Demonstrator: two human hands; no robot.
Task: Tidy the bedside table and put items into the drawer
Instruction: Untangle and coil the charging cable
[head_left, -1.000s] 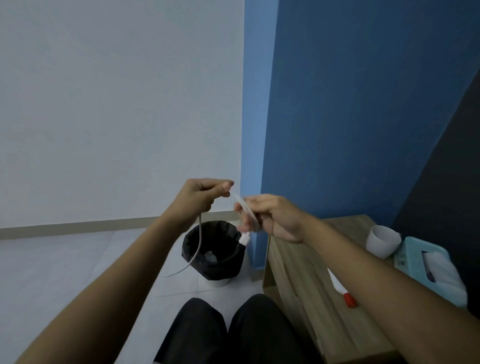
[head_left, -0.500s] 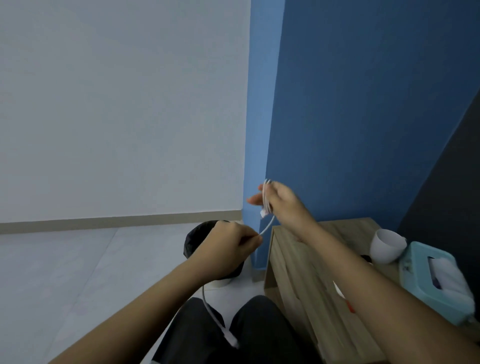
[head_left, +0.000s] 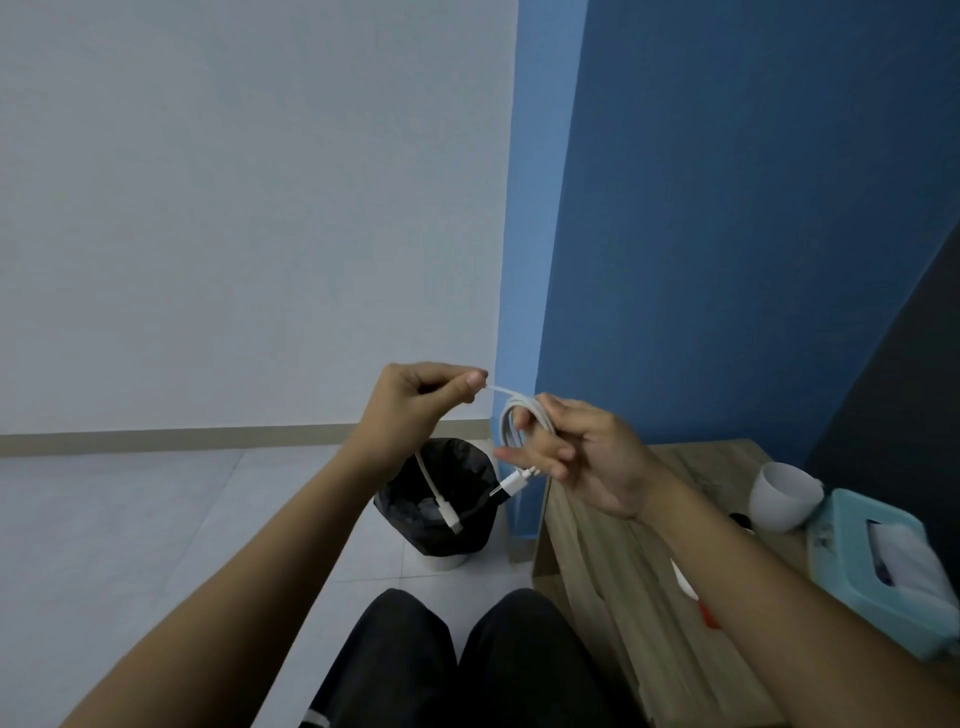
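The right hand (head_left: 587, 462) is holding a white cable (head_left: 514, 421) coiled around its fingers (head_left: 524, 457), in the air just left of the table (head_left: 613, 571). The left hand (head_left: 415, 405) is pinching the loose stretch, whose plug is dangling over the bin (head_left: 441, 499). The tidying looks barely begun: the winding is unfinished, and a cup (head_left: 779, 499), tissue box (head_left: 857, 561) and pen (head_left: 691, 587) are waiting on the table. No open drawer is showing.
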